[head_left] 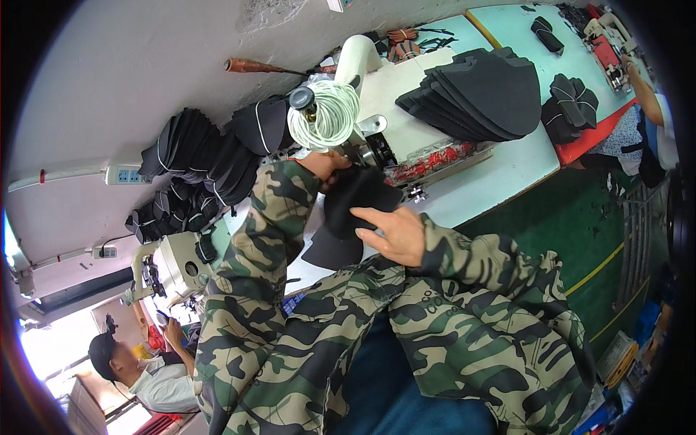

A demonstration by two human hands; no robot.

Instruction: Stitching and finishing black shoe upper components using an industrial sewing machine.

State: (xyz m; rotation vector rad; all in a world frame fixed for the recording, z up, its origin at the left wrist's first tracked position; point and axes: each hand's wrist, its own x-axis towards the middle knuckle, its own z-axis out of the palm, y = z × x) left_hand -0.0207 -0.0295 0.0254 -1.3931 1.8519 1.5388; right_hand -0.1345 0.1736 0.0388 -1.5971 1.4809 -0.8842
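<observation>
A dark, flat cut piece (pixel 353 205) lies under the head of a sewing machine (pixel 409 87), its lower end spreading toward my lap. At the upper left edge of this piece, close to the machine's working parts, my left hand (pixel 324 166) has its fingers closed on it. My right hand (pixel 395 233) rests on the piece from the right, with index finger and thumb stretched out and apart. Under it, another dark panel (pixel 332 250) shows on the white table. Exactly where needle and piece meet is hidden.
A fanned stack of dark panels (pixel 482 94) lies on the machine. A coil of pale cord (pixel 324 116) hangs beside it. Tied dark bundles (pixel 185 145) pile up at left. Co-workers sit at lower left (pixel 156 384) and far right (pixel 649 98).
</observation>
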